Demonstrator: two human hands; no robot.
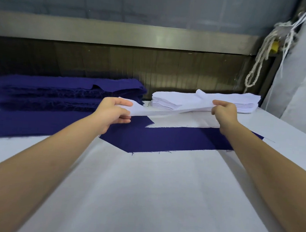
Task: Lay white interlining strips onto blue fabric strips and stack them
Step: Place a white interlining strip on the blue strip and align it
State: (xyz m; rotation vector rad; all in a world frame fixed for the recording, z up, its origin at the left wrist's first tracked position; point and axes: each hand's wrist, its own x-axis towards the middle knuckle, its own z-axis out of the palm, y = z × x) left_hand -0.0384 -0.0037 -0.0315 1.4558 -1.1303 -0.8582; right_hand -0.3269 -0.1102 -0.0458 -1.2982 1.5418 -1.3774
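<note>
A: Hands: state to be noted.

B: The left hand [115, 111] is seen clamped on the left end of a white interlining strip [167, 112], thumb on top and fingers curled beneath. The right hand [223, 113] is pinched on the strip's right end, fingers curled. Both bare forearms are stretched out over the table [151, 198].

A: Position of the strip?

B: It is held in the air, drawn out between the two hands. It is lifted clear of the table, above the far edge of a blue fabric strip [165, 140]. No contact between the two is seen.

A: The blue fabric strip?

B: It is laid flat across the white table, long side running left to right, with an angled left end and loose threads along the near edge. Part of its right end is covered by the right forearm.

A: Supplies?

B: A pile of white interlining [232, 103] is stacked at the far right, just behind the right hand. A pile of blue fabric [58, 93] is stacked at the far left, with frayed edges showing. A second blue piece [29, 124] is spread flat in front of that pile and passes under the left forearm.

A: Surroundings?

B: A metal rail [136, 35] is recorded behind the table, and a rope [258, 69] is hung at the right.
</note>
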